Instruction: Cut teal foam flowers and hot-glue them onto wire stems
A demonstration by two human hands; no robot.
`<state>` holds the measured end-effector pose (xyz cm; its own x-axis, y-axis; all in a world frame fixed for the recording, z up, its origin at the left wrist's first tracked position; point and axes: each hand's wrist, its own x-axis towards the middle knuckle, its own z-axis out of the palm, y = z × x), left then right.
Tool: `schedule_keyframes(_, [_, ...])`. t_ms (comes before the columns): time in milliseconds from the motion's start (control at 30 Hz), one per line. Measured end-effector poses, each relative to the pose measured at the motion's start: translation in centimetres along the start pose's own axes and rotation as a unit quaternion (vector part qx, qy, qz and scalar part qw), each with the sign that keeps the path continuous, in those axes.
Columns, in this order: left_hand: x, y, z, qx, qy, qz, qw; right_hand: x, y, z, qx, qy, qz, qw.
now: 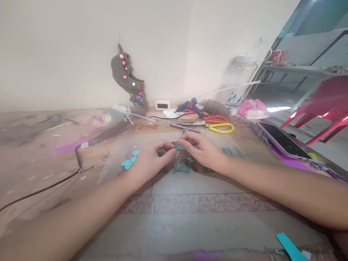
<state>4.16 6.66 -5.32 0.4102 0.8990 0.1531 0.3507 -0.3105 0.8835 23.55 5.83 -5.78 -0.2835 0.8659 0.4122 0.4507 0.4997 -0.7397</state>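
Note:
My left hand point(159, 156) and my right hand point(199, 146) meet over the middle of the work surface, fingertips pinched close together. Between them shows a small teal piece point(179, 147), like the loose cutouts nearby; its exact shape is partly covered by my fingers. Left of my left hand lies a pile of small teal cutouts point(130, 160). Just beyond the fingertips are a purple pen point(185, 127) and scissors with red and yellow handles point(220, 127).
At the back stand a blue glue gun point(192, 107), a white digital clock point(163, 105), grey yarn point(217, 107) and a clear bottle point(241, 79). A phone point(284, 140) lies on the right, a black cord point(35, 189) on the left. A decorated moon point(125, 73) hangs on the wall.

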Motion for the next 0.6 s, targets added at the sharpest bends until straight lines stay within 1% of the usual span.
schedule_keyframes(100, [0.4,-0.1,-0.1,-0.047,0.068,-0.001,0.997,0.1,0.2,-0.1,0.01,0.015,-0.004,1.0])
schedule_keyframes(133, [0.6,-0.4,-0.2,-0.069,0.087,-0.006,0.994,0.1,0.3,-0.2,0.016,0.029,-0.006,0.999])
schedule_keyframes(233, [1.3,-1.4,-0.4,-0.123,0.12,-0.023,0.985,-0.2,0.2,-0.6,0.008,0.08,-0.031,0.996])
schedule_keyframes(267, [1.5,-1.8,-0.4,-0.14,0.126,-0.021,0.982,-0.4,0.1,-0.8,-0.005,0.078,-0.046,0.996])
schedule_keyframes(300, [1.7,-2.2,-0.4,-0.163,0.131,-0.019,0.978,-0.6,-0.1,-0.8,-0.019,0.049,-0.061,0.997])
schedule_keyframes(333, [1.8,-2.4,-0.4,-0.19,0.136,-0.02,0.972,-0.9,-0.3,-0.9,-0.034,-0.003,-0.075,0.997])
schedule_keyframes(367, [1.8,-2.6,-0.4,-0.217,0.138,-0.021,0.966,-1.1,-0.6,-0.8,-0.05,-0.068,-0.09,0.992])
schedule_keyframes(400, [1.8,-2.7,-0.4,-0.24,0.138,-0.024,0.961,-1.3,-0.9,-0.7,-0.063,-0.13,-0.106,0.984])
schedule_keyframes(433, [1.8,-2.6,-0.4,-0.256,0.136,-0.027,0.957,-1.4,-1.1,-0.6,-0.072,-0.176,-0.122,0.974])
schedule_keyframes(467, [1.8,-2.5,-0.4,-0.267,0.133,-0.028,0.954,-1.4,-1.2,-0.5,-0.079,-0.202,-0.136,0.967])
schedule_keyframes(500, [1.7,-2.3,-0.3,-0.274,0.131,-0.026,0.953,-1.3,-1.2,-0.5,-0.084,-0.209,-0.141,0.964])
schedule_keyframes(533, [1.7,-2.2,-0.4,-0.279,0.131,-0.021,0.951,-1.1,-1.1,-0.5,-0.086,-0.201,-0.131,0.967])
schedule_keyframes(600, [1.7,-2.0,-0.4,-0.287,0.141,-0.014,0.948,-0.5,-0.6,-0.7,-0.069,-0.156,-0.067,0.983])
